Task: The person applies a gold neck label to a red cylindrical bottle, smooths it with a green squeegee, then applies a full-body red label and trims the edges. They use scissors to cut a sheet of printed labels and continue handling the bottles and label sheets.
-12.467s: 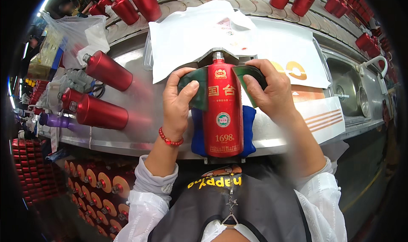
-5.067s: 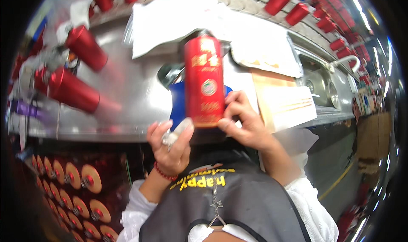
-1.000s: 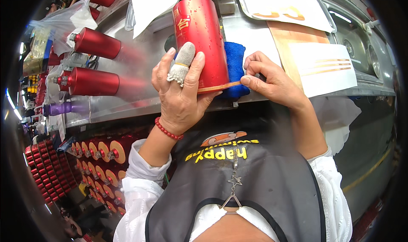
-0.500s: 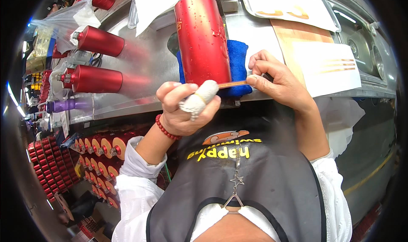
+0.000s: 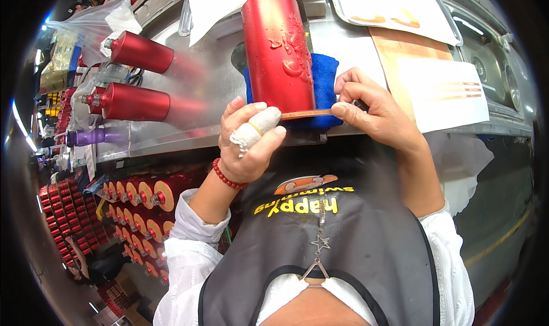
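A narrow gold-coloured strip [image 5: 307, 114] is stretched across the near end of a large red bottle [image 5: 266, 57], which lies on a folded blue cloth [image 5: 324, 77]. My left hand [image 5: 243, 137] pinches the strip's left end; one of its fingers is wrapped in white cloth, and a red bead bracelet circles the wrist. The right end is pinched between thumb and finger of my right hand [image 5: 380, 111]. Water drops and a raised relief show on the bottle's side. Whether the strip touches the bottle I cannot tell.
Two red bottles [image 5: 137, 102] lie on the metal table to the left, near a purple bottle [image 5: 100, 137]. On the right, a white sheet [image 5: 412, 88] with several gold strips overlaps a wooden board [image 5: 394, 48]. Rows of red bottles [image 5: 137, 197] stand below left.
The red bottle has turned, bringing its raised relief into fuller view. My left hand has shifted a little left, and more of the strip shows between my hands. My right hand has barely moved.
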